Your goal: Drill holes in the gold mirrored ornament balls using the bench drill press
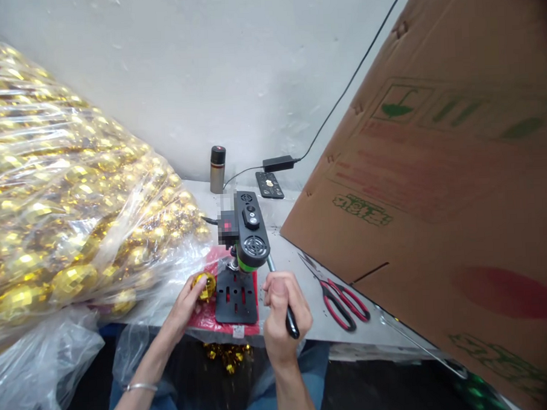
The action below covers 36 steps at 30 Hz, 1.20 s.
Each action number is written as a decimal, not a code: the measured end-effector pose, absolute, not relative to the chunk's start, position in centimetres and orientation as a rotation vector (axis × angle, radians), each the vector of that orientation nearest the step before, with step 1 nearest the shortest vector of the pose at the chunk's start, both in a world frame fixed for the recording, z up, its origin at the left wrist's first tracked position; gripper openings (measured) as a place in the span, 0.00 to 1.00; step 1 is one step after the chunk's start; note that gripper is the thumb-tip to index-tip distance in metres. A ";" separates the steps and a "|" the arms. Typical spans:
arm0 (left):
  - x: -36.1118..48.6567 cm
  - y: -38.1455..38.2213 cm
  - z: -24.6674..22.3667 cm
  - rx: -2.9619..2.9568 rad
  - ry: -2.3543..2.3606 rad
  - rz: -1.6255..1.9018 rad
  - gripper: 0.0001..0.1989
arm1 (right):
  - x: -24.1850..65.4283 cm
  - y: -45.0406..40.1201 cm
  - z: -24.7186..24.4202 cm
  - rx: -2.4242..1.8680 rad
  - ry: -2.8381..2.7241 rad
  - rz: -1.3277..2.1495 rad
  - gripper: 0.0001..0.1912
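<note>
My left hand [187,302] has its fingers closed around a shiny gold faceted ball [205,287], just left of a black slotted base plate [236,309]. Above that plate stands a small black device [251,224] with round grilles and a green band low down; part of it is pixelated. To its right, my right hand [285,310] is wrapped around a black handle [292,325]. A metal rod [270,264] shows above the fist, apparently part of the same piece. Where the rod ends behind the device is hidden.
A clear plastic bag [87,201] full of gold balls fills the left. Red-handled scissors [338,296] lie by a large cardboard box [435,180] at right. A bottle [217,170], a black adapter [278,163] and a phone [269,185] are near the wall. Gold pieces [229,355] show below the edge.
</note>
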<state>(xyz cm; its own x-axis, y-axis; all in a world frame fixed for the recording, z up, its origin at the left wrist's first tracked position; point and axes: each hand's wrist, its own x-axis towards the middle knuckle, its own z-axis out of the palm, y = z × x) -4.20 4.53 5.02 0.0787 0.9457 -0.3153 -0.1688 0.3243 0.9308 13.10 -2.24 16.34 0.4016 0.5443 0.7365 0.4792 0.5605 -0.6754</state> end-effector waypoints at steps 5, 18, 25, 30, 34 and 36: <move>-3.9 3.0 4.6 0.716 1.152 1.013 0.37 | 13.3 -2.4 16.5 -1.051 -1.262 0.062 0.17; -2.3 2.1 7.6 0.131 0.907 1.014 0.07 | 13.4 -2.5 16.5 -1.059 -1.275 0.064 0.16; -3.8 1.4 8.3 -0.105 0.644 0.900 0.18 | 13.4 -2.3 16.5 -1.050 -1.258 0.058 0.17; -3.7 1.2 7.8 -0.151 0.586 0.864 0.22 | 13.4 -2.3 16.5 -1.040 -1.264 0.060 0.17; -3.5 1.4 7.5 -0.167 0.577 0.852 0.23 | 13.4 -2.3 16.5 -1.050 -1.264 0.060 0.16; -3.5 1.6 7.4 -0.167 0.582 0.857 0.23 | 13.4 -2.3 16.5 -1.047 -1.267 0.057 0.16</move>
